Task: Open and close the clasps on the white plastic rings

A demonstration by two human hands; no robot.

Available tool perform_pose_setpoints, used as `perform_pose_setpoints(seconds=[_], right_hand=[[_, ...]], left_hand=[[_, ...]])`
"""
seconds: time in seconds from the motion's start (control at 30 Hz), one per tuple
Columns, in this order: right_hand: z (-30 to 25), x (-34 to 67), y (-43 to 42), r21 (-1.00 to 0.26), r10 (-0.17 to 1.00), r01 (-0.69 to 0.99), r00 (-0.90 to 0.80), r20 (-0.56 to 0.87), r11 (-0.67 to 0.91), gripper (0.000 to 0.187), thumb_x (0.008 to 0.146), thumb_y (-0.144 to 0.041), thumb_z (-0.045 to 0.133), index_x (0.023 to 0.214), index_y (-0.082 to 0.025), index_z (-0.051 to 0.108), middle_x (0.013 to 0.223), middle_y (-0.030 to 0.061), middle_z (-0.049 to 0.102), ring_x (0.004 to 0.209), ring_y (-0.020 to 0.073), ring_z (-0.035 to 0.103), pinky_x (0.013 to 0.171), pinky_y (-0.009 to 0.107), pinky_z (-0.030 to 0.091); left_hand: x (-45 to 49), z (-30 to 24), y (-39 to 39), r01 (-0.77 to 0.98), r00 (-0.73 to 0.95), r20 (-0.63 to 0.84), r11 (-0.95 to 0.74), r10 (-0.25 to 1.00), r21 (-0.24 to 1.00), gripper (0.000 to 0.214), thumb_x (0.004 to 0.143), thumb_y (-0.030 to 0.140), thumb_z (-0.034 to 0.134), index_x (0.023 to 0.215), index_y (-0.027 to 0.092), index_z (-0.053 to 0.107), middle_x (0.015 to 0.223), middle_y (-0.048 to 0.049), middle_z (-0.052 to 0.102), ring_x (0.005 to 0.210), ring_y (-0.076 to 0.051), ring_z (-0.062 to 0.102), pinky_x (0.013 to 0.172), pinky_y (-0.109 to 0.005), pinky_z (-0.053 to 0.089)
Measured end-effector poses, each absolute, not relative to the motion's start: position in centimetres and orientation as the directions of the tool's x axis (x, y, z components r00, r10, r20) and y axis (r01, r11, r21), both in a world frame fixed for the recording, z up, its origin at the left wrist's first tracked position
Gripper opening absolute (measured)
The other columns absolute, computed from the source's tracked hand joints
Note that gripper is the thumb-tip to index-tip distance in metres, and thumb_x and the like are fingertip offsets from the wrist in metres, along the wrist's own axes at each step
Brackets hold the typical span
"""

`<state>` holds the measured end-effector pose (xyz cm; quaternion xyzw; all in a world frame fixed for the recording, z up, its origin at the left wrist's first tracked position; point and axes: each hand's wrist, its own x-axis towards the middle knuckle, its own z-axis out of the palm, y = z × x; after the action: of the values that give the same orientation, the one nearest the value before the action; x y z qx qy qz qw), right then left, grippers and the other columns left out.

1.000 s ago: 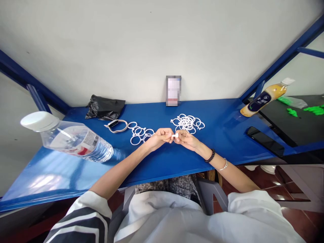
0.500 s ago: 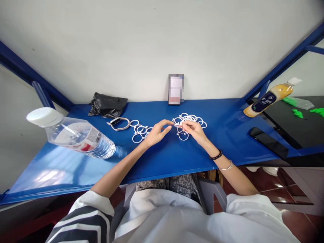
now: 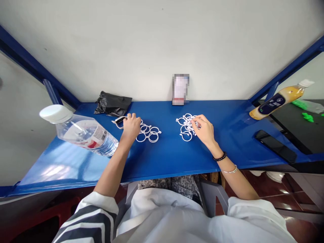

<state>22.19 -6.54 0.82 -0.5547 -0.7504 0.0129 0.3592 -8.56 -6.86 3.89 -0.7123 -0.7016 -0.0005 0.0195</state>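
Two groups of white plastic rings lie on the blue table (image 3: 167,155). My left hand (image 3: 131,127) rests knuckles-up at the left group of rings (image 3: 149,133), right beside a watch with a pale strap (image 3: 118,120). Its fingers are curled down, and what they hold is hidden. My right hand (image 3: 204,129) reaches into the right pile of rings (image 3: 185,124), with its fingertips pinched on a ring at the pile's right edge. One single ring (image 3: 186,136) lies at the near side of that pile.
A clear water bottle (image 3: 81,131) stands at the left, close to my left forearm. A crumpled black bag (image 3: 112,106) and a small box (image 3: 180,89) sit by the wall. At the right are a yellow drink bottle (image 3: 278,99) and a dark phone (image 3: 275,146).
My hands were together at the table's middle holding a small white piece. They have separated: the left hand went to the left group of rings, the right into the right pile.
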Motion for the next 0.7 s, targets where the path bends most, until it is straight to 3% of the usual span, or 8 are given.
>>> perform_pose_setpoints(seconds=[0.23,0.43,0.57,0.7], right_hand=[[0.8,21.7,-6.8,-0.502,0.828,0.718,-0.187,0.528,0.483,0.021,0.094,-0.030,0.052,0.085,-0.019,0.068,0.097,0.0074,0.066,0.062,0.0140,0.052,0.061,0.030,0.042],[0.8,20.7,-7.4,-0.563,0.825,0.608,-0.344,0.449,0.560,0.022,0.096,-0.031,0.049,0.086,-0.021,0.066,0.096,0.0072,0.064,0.064,0.0151,0.053,0.062,0.031,0.043],[0.7,20.1,-7.9,-0.589,0.804,0.547,-0.424,0.417,0.594,0.019,0.097,-0.031,0.048,0.099,-0.022,0.065,0.104,0.0073,0.064,0.067,0.0148,0.055,0.065,0.032,0.045],[0.6,19.8,-8.1,-0.691,0.809,0.450,-0.467,0.358,0.565,0.021,0.096,-0.036,0.051,0.108,-0.023,0.061,0.112,0.0087,0.062,0.073,0.0151,0.058,0.063,0.030,0.045]], left_hand=[[-7.4,2.8,-5.9,0.983,0.184,-0.006,-0.184,0.983,0.005,0.029,0.086,0.003,0.040,0.086,0.012,0.067,0.106,-0.0183,0.061,0.108,-0.033,0.052,0.082,-0.041,0.042],[-4.5,1.1,-5.5,0.802,0.476,0.065,-0.463,0.877,0.378,0.019,0.092,0.015,0.045,0.094,0.017,0.063,0.099,-0.0107,0.068,0.100,-0.026,0.058,0.084,-0.035,0.041],[-2.3,0.5,-6.2,0.611,0.528,0.185,-0.522,0.829,0.595,0.011,0.091,0.022,0.053,0.092,0.019,0.063,0.098,-0.0085,0.069,0.096,-0.024,0.059,0.086,-0.034,0.040],[-1.2,0.8,-7.2,0.380,0.529,0.249,-0.489,0.811,0.785,0.018,0.092,0.033,0.054,0.087,0.018,0.064,0.089,-0.0066,0.068,0.083,-0.020,0.058,0.078,-0.030,0.041]])
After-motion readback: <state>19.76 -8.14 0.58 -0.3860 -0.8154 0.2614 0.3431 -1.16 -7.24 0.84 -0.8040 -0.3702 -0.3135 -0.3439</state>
